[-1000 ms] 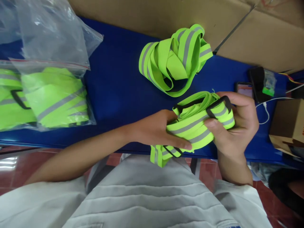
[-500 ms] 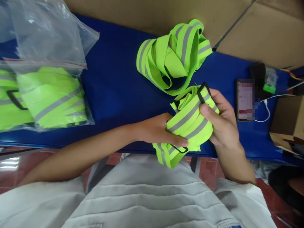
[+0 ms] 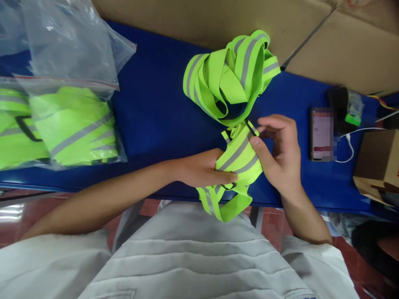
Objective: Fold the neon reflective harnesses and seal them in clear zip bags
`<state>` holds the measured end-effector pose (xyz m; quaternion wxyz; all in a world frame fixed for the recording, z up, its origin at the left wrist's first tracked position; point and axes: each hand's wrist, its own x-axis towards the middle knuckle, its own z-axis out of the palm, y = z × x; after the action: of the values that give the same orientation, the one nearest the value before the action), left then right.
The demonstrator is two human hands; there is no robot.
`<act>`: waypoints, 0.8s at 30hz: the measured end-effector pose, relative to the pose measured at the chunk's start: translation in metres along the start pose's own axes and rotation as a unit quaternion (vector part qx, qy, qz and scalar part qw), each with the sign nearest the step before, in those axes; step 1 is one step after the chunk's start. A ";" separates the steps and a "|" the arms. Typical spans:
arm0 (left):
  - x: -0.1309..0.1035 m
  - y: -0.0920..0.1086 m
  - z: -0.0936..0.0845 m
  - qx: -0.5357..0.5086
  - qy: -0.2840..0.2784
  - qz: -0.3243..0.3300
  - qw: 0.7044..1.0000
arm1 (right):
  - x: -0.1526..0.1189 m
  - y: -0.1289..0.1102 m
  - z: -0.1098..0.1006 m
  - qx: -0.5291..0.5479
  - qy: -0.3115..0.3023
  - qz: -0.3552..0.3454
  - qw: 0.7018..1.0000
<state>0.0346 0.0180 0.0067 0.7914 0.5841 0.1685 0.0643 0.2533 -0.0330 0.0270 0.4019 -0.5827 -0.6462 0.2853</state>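
Note:
A folded bundle of yellow-green strap (image 3: 238, 155) with grey stripes and black buckles is held over the table's front edge. My left hand (image 3: 207, 168) is closed around its left side, thumb on top, and a loop hangs below. At the bundle's right side, my right hand (image 3: 279, 153) has its fingers apart, with the thumb tip touching the strap near the upper black buckle. Just beyond lies a loose heap of the same striped strap (image 3: 230, 79) on the blue table (image 3: 149, 108).
At the left are clear bags holding green straps (image 3: 75, 128) and clear plastic bags (image 3: 71, 45). Cardboard boxes (image 3: 218, 20) stand along the back. On the right are a phone (image 3: 322, 133), a white cable (image 3: 351, 147) and an open carton (image 3: 374, 158).
My right hand has loosened its hold, and its fingers have come off the bundle's right side. The bundle looks narrower and its lower loop hangs more open. The whole view has shifted slightly.

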 end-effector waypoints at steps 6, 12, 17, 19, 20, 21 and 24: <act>0.004 -0.001 0.009 0.031 0.048 0.055 0.997 | -0.004 -0.009 0.002 -0.023 -0.194 -0.055 0.979; 0.008 -0.001 0.018 0.048 0.080 0.078 0.993 | -0.007 -0.012 0.009 0.020 -0.167 -0.024 0.985; 0.010 -0.004 0.010 -0.108 0.048 -0.040 0.992 | -0.006 -0.010 0.014 0.016 -0.118 0.019 0.993; 0.010 -0.004 0.009 -0.173 0.034 -0.096 0.980 | -0.005 -0.013 0.013 0.031 -0.111 0.032 0.993; 0.010 -0.004 0.009 -0.206 0.026 -0.109 0.972 | -0.005 -0.014 0.012 0.040 -0.105 0.039 0.993; 0.010 -0.004 0.010 -0.238 0.016 -0.112 0.965 | -0.004 -0.016 0.011 0.050 -0.095 0.046 0.993; 0.012 -0.005 0.014 -0.309 -0.054 -0.095 0.945 | -0.004 -0.020 0.007 0.069 -0.046 0.052 0.995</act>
<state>0.0505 0.0075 0.0030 0.9434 0.2947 0.1519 0.0060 0.2372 -0.0391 0.0396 0.3951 -0.5729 -0.6116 0.3764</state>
